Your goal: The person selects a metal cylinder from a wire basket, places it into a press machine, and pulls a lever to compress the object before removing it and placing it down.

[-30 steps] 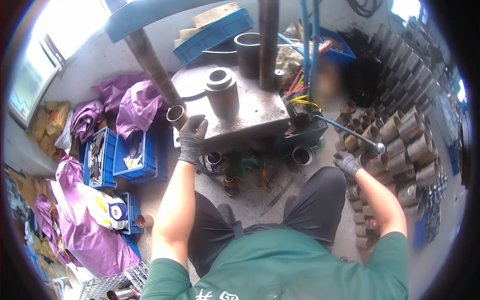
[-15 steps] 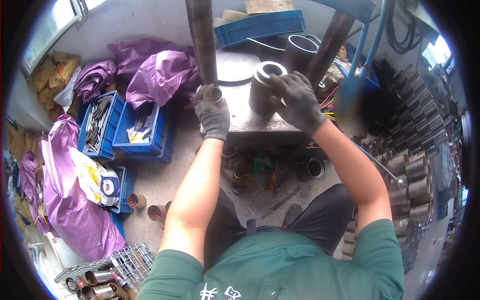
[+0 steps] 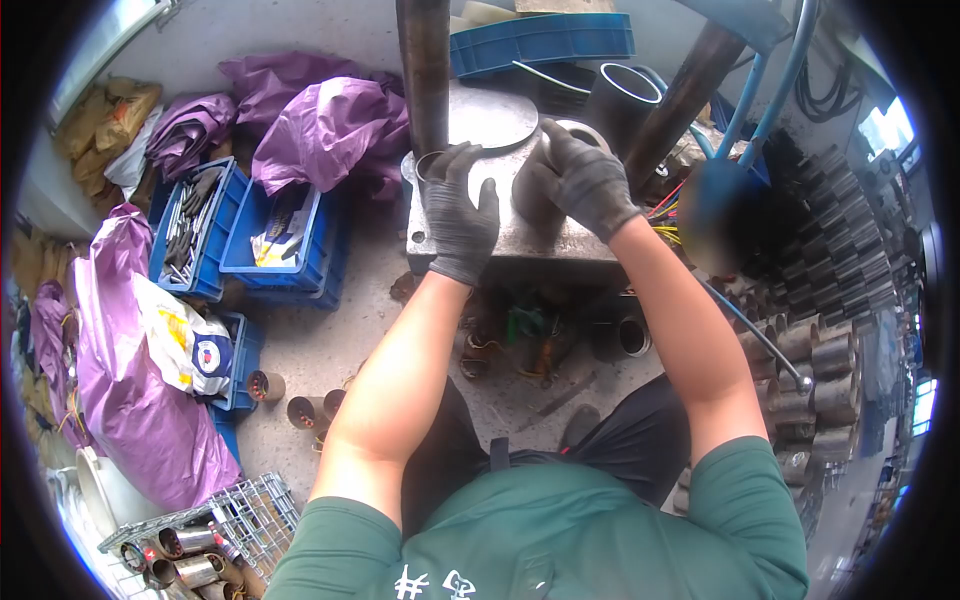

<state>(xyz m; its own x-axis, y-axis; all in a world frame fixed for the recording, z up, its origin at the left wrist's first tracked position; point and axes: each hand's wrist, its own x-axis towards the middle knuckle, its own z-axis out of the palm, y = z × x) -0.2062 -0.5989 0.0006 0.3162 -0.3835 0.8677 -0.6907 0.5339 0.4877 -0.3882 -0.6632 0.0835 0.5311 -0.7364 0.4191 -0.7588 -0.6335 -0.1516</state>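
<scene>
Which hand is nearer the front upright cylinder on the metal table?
Right. The right hand is at the top of the cylinder, partly covering it; the left hand is off to its left, near the lower end of the upright dark post.

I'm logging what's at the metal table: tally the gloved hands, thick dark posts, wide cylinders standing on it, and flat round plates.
Gloved hands: 2
Thick dark posts: 2
Wide cylinders: 2
Flat round plates: 1
Total: 7
</scene>
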